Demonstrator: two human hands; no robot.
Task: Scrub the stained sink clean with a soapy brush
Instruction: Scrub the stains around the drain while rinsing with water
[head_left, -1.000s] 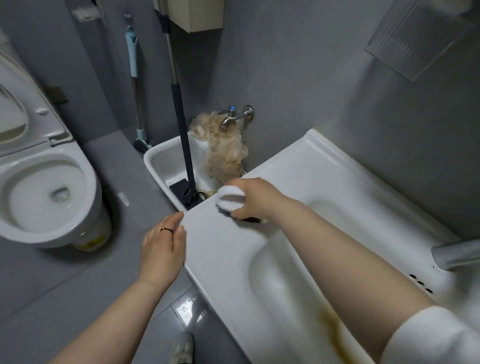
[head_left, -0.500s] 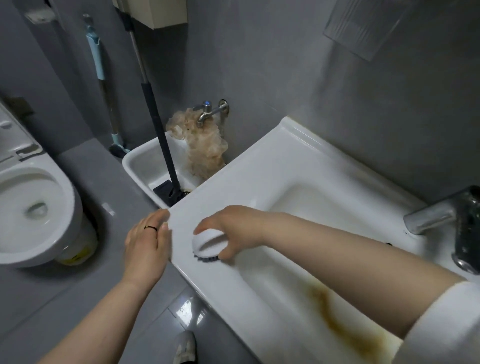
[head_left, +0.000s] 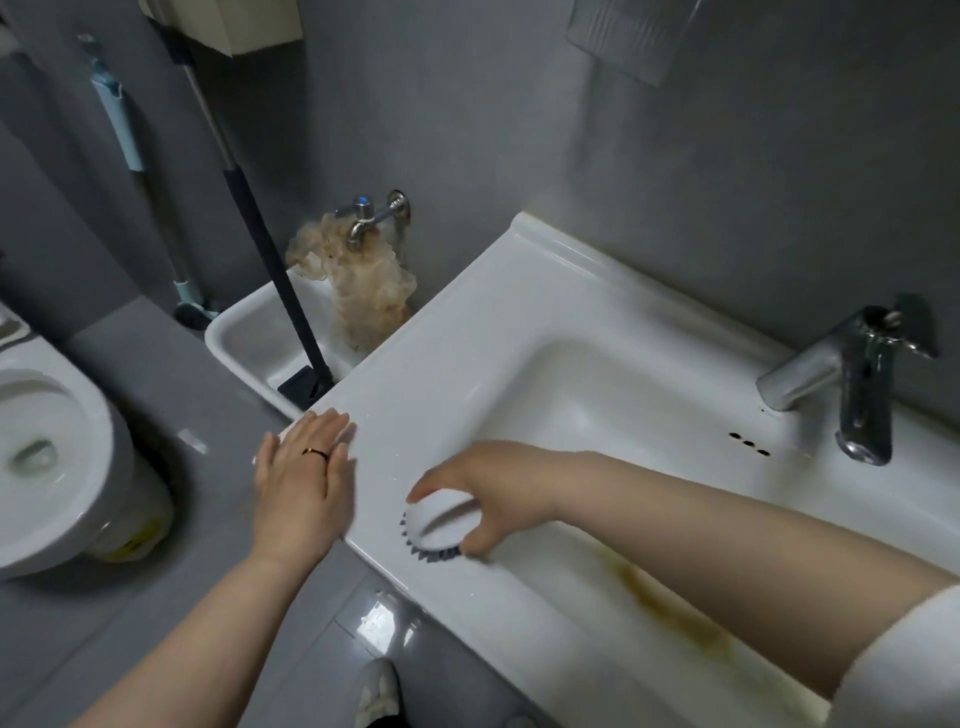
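A white rectangular sink (head_left: 467, 332) fills the right half of the view. A brown-yellow stain (head_left: 670, 603) runs along the near inner wall of its basin. My right hand (head_left: 498, 483) is shut on a round white brush (head_left: 439, 525) with dark bristles, pressed on the sink's flat left rim near the front edge. My left hand (head_left: 306, 483), wearing a ring, lies flat with fingers spread on the sink's left corner, holding nothing.
A chrome faucet (head_left: 841, 379) stands at the sink's right rear. A low white mop basin (head_left: 244, 338) with a dark mop handle (head_left: 270, 244), a wall tap (head_left: 374, 218) and a beige rag (head_left: 363, 291) sits to the left. A toilet (head_left: 52, 457) is at far left.
My right hand has dragged the brush from the sink's far left rim toward the front edge. My left hand has stayed on the corner. The view has shifted right, showing the faucet.
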